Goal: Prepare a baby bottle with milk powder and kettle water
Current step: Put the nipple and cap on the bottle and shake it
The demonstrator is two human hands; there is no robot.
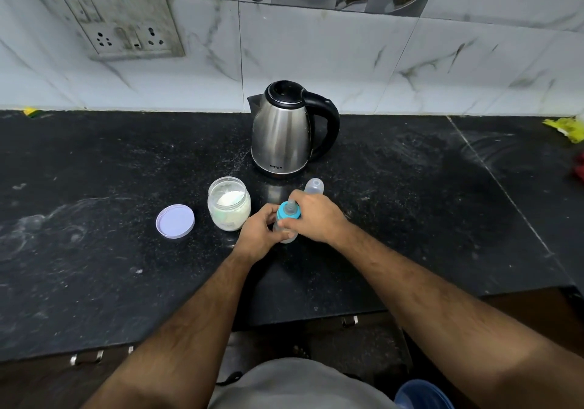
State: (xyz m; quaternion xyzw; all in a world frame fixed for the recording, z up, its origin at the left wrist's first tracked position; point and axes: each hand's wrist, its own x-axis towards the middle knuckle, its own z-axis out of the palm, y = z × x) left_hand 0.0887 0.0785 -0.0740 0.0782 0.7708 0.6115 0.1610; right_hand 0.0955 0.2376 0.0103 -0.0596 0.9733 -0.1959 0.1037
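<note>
I'm looking at a home kitchen: a black stone countertop (94, 187) against marbled wall tiles (316, 54), a steel electric kettle (284, 130) at twelve o'clock, a grimy wall socket (117, 23) at ten o'clock.

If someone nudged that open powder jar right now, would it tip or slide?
The powder jar looks squat and wide-based, so it would probably slide on the smooth counter rather than tip. Only partly filled, it is likely light. With its lid off, a hard knock could spill powder.

A single wide-angle head view looks forward and steeply down from close above a black countertop (94, 250). The tiled wall (316, 54) fills the upper frame; both forearms reach in from the bottom edge toward centre.
</note>
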